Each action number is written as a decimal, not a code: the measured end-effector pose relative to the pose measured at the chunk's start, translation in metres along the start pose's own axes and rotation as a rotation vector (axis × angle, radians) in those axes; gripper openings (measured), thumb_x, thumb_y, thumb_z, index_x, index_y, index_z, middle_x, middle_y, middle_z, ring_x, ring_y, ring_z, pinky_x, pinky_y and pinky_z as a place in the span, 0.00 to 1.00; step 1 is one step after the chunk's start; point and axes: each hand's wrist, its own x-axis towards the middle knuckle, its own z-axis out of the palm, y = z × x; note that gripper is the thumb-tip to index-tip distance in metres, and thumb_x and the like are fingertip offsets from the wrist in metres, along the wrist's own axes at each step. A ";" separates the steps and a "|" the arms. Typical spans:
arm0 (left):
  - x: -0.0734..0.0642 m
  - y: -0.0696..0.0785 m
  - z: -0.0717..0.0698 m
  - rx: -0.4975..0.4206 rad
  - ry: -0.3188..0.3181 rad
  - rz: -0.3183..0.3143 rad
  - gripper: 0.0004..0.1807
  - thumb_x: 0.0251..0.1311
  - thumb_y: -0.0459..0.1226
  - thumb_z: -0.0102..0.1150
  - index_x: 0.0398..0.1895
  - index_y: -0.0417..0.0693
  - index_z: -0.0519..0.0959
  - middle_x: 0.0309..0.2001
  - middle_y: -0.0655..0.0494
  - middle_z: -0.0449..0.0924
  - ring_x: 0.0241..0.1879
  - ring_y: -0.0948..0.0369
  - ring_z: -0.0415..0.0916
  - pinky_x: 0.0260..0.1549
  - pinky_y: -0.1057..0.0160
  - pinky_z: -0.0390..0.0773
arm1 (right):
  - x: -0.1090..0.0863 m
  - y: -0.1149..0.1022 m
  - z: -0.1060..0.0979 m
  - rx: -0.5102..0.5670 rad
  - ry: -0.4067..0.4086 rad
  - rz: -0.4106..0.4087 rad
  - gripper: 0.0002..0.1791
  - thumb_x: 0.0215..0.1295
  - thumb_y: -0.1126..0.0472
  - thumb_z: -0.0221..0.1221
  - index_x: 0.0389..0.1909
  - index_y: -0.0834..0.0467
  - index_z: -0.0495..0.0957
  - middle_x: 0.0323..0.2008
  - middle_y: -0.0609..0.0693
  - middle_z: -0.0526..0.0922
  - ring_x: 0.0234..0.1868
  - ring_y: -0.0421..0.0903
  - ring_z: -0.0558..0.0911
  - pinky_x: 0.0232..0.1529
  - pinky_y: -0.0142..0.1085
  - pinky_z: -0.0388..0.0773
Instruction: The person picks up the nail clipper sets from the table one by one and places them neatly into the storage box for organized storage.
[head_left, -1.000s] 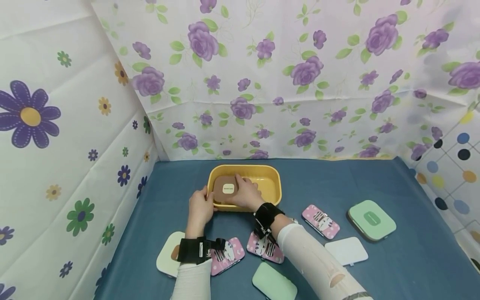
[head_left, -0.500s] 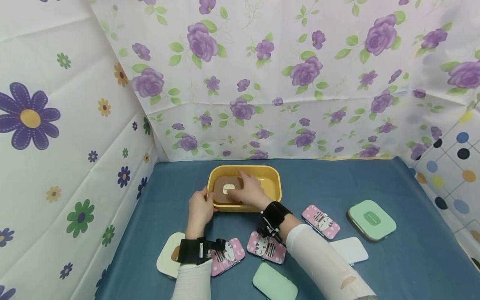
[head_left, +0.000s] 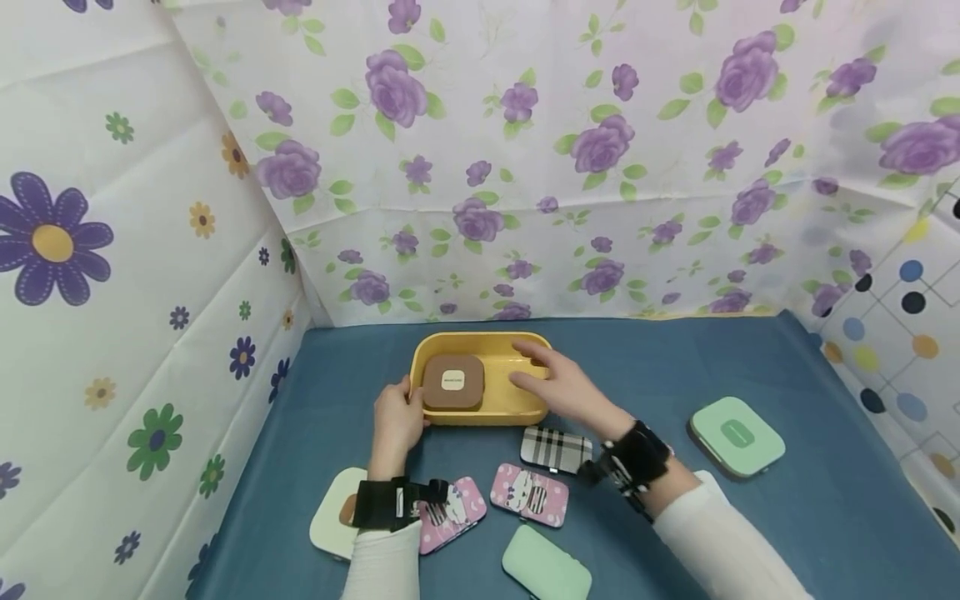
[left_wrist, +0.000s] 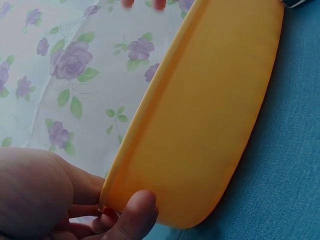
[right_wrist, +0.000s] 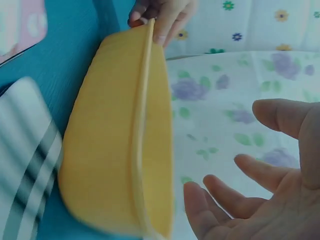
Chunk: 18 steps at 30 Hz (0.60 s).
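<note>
A yellow plastic bin stands at the back middle of the table. Inside its left end lies a brown square case with a cream label. My left hand grips the bin's front left corner; in the left wrist view, the thumb presses the outer wall of the bin. Over the bin's right end hovers my right hand, fingers spread and nothing in them. The right wrist view shows this right hand apart from the bin.
In front of the bin lie a plaid case, pink cases and a light green case. A cream case sits partly under the left wrist. Another green case lies right. Floral cloth hangs behind.
My right hand has let go of the brown case and moved right. The plaid case shows now, while the right arm covers the rightmost pink case and the white case. The left hand keeps its grip.
</note>
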 end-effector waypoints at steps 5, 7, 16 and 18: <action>0.000 0.000 0.000 0.001 0.000 -0.001 0.24 0.82 0.32 0.52 0.75 0.28 0.70 0.54 0.26 0.76 0.21 0.57 0.79 0.26 0.57 0.83 | -0.040 0.010 -0.029 -0.040 0.029 -0.017 0.38 0.77 0.40 0.63 0.81 0.49 0.67 0.79 0.54 0.67 0.78 0.59 0.66 0.67 0.56 0.75; 0.000 0.000 0.000 0.001 0.001 -0.002 0.24 0.82 0.32 0.52 0.75 0.28 0.69 0.55 0.26 0.76 0.21 0.57 0.79 0.26 0.57 0.83 | -0.057 0.017 -0.041 -0.045 0.058 -0.015 0.37 0.77 0.40 0.63 0.81 0.48 0.67 0.79 0.54 0.67 0.78 0.60 0.66 0.65 0.56 0.77; -0.001 0.001 0.001 0.003 -0.003 -0.019 0.26 0.83 0.33 0.51 0.78 0.29 0.65 0.56 0.26 0.74 0.22 0.56 0.78 0.27 0.57 0.82 | -0.120 0.058 -0.097 -0.129 0.218 0.030 0.35 0.82 0.45 0.59 0.82 0.53 0.64 0.79 0.61 0.64 0.77 0.66 0.65 0.64 0.61 0.75; -0.001 0.001 0.001 0.001 -0.003 -0.021 0.27 0.83 0.33 0.50 0.78 0.29 0.64 0.57 0.26 0.73 0.22 0.56 0.79 0.27 0.57 0.82 | -0.131 0.070 -0.108 -0.183 0.260 0.065 0.37 0.82 0.45 0.58 0.83 0.54 0.62 0.79 0.66 0.62 0.74 0.70 0.68 0.62 0.64 0.75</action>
